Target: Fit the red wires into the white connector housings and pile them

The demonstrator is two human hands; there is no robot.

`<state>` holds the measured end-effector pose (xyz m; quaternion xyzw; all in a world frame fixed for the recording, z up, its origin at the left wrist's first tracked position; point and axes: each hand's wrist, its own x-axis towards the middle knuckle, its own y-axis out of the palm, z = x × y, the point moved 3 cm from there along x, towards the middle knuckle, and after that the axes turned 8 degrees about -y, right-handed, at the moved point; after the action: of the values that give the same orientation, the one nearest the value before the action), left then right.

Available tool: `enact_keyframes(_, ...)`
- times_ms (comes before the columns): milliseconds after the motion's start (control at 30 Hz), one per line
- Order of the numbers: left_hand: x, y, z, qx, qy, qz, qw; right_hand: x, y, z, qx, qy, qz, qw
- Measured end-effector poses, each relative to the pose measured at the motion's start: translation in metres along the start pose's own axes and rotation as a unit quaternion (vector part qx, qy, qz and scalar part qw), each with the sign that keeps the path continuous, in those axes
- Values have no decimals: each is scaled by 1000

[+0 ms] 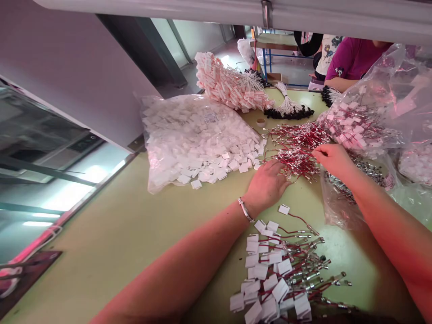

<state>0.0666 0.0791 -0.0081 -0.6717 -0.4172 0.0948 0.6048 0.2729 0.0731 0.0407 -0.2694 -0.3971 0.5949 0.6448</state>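
Observation:
My left hand [268,183] lies low over the table with its fingers stretched out. Its fingertips are at the near left edge of a pile of short red wires [297,159] with metal terminals. My right hand [332,158] is at the right side of this pile, thumb and fingers pinched together; what is between them is too small to make out. Loose white plastic connector housings [216,171] spill from a clear bag [192,130] left of my left hand. Nearer to me lies a heap of red wires with white housings [270,270] on one end and metal fuse-like parts on the other.
A clear bag of metal parts [367,173] lies beneath my right forearm. Behind it stands a bag of white-ended wires [354,126]. Pale pink connectors [222,81], white cables with black ends [286,105] and a tape roll [261,122] lie farther back. A person in a purple shirt [357,60] sits opposite.

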Motion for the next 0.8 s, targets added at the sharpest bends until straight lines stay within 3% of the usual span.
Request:
enact_keyframes(100, -3, -17, -4, -15, -9, -95, 995, -9, -7, 8, 88, 19, -45, 995)
enact_keyframes(200, -5, -32, -17, -14, 46, -157, 986, -22, 10, 19, 142, -17, -40, 989)
enact_keyframes(300, -2, -26, -30, 25, 92, -87, 992, -35, 41, 31, 153, -43, 9, 987)
enact_keyframes(400, 1, -6, -30, 63, 53, 37, 996, -42, 59, 39, 148, -13, 20, 989)
enact_keyframes(500, 0, 5, -26, 42, 3, 117, 992, -44, 53, 38, 199, 41, 63, 977)
enact_keyframes(600, 0, 1, -23, -60, -49, 126, 989, -44, 28, 20, 249, 92, 127, 956)
enact_keyframes(667, 1, -3, -21, -168, -86, 135, 973, -44, 6, 1, 170, 88, 89, 978)
enact_keyframes(733, 3, -4, -19, -273, -122, 155, 942, -44, -10, -17, -43, 58, 45, 996)
enact_keyframes(800, 3, -2, -16, -349, -166, 170, 906, -47, -11, -31, -198, 75, 59, 975)
